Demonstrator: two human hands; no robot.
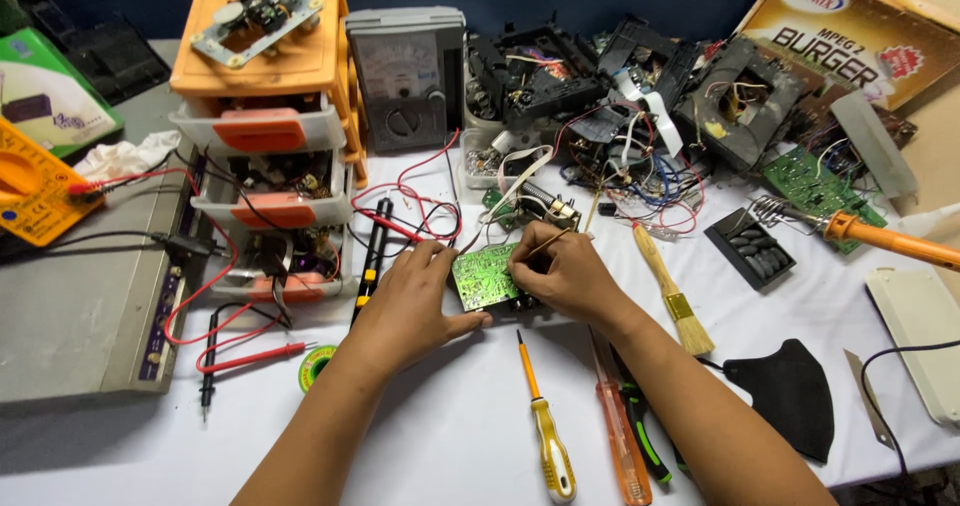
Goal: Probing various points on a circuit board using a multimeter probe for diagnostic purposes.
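Here left hand (415,301) steadies green circuit board (482,278); right hand (562,271) pinches wire (548,243)

A small green circuit board (483,278) sits on a white surface (460,426), held between two bare hands. The left hand (408,301) steadies the board's left edge. The right hand (562,271), on the board's right side, pinches a thin stick-like tool (552,242) whose tip slants up and away from the board. Just below the board lies a yellow-handled screwdriver (545,434). Right of the board lies a wooden brush (671,291). Left of the board stands an orange drawer unit (268,126).
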